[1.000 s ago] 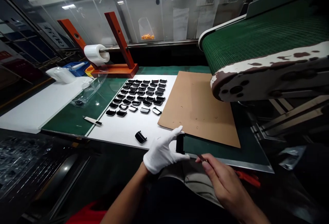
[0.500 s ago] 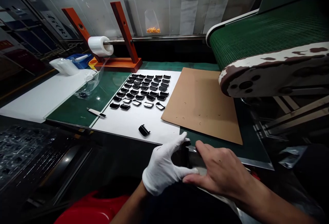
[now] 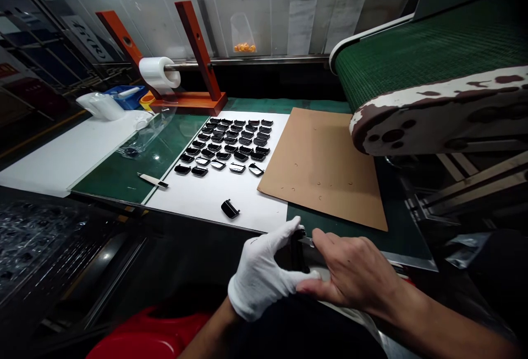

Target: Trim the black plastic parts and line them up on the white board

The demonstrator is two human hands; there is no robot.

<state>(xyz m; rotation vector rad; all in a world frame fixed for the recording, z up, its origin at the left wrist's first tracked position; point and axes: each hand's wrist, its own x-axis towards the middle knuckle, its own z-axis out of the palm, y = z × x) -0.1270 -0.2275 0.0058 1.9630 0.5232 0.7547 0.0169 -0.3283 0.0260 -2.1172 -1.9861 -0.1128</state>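
Note:
My left hand [image 3: 264, 274], in a white cotton glove, is shut on a glossy black plastic part [image 3: 298, 250] at the table's front edge. My right hand [image 3: 350, 271] is bare and pinches a small metal blade [image 3: 307, 241], whose tip sits at the top of that part. Fingers hide most of the part. Several similar black parts [image 3: 223, 144] lie in neat rows on a white board [image 3: 198, 199]. One more black part [image 3: 230, 209] lies apart from them, nearer my hands.
A brown cardboard sheet [image 3: 322, 169] lies right of the rows, under the end of a green mesh conveyor [image 3: 429, 56]. On the green mat [image 3: 119, 180] lies a small scraper [image 3: 153, 181]. A film roll [image 3: 159, 73] sits on an orange stand [image 3: 193, 100].
My right hand has moved from below the black part up to it, bringing the blade to the part's top. The head view has shifted slightly.

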